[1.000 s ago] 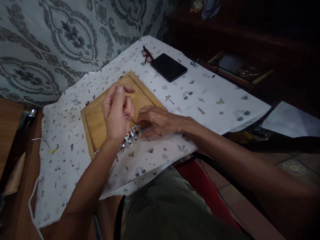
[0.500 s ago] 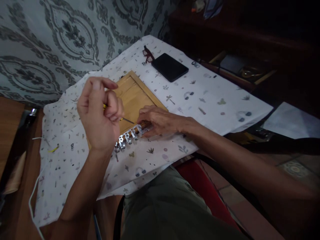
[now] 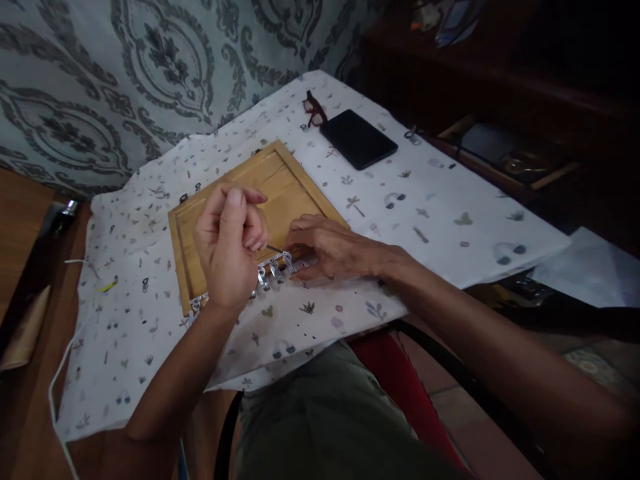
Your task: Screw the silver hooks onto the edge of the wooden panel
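Note:
My left hand (image 3: 225, 243) is closed around a small screwdriver; its thin dark shaft (image 3: 273, 249) sticks out to the right, and the handle is hidden by my fingers. The shaft's tip is at the right end of a shiny metal strip with several curved hooks (image 3: 275, 270). This strip runs along the near edge of a wooden board (image 3: 287, 193) that has a raised frame. My right hand (image 3: 335, 248) pinches the strip's right end against the board's near corner, thumb below and fingers above. Part of the strip is behind my left hand.
A black tablet (image 3: 359, 139) and dark red glasses (image 3: 315, 110) lie beyond the board on the patterned white tablecloth (image 3: 420, 207). A white cable (image 3: 56, 393) hangs at the left. To the right, an open drawer (image 3: 505, 150) holds things. A patterned wall rises behind.
The left hand has moved right and down with the screwdriver, bringing its tip onto the strip's end. The right hand keeps its hold. The whole view has shifted slightly.

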{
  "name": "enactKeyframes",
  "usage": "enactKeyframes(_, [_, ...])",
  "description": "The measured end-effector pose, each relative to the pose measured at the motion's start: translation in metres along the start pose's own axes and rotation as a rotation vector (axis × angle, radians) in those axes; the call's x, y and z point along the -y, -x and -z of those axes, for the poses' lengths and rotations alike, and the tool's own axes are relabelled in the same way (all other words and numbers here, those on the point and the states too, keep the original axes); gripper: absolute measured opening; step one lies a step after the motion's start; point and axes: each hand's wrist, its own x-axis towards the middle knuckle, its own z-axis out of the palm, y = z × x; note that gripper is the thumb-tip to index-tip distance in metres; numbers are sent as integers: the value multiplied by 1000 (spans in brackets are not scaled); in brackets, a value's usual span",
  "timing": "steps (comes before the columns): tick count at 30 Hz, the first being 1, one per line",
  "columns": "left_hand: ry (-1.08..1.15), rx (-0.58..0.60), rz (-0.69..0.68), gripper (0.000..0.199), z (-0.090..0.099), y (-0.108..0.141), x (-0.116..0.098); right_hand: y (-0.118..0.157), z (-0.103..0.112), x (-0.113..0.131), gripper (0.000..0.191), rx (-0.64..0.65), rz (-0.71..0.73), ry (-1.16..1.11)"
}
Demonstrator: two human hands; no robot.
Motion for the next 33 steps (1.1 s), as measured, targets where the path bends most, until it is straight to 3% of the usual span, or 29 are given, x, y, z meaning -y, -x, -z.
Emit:
enactKeyframes(10, [47, 143, 16, 31, 10, -3, 3, 0, 0, 2, 25, 4, -26, -12])
enactKeyframes(16, [40, 117, 67, 30, 7, -2, 3, 1, 0, 1, 28, -12, -8, -3])
enactKeyframes(33, [46, 137, 43, 31, 3, -1, 5, 0, -3, -3, 29, -21, 28, 10])
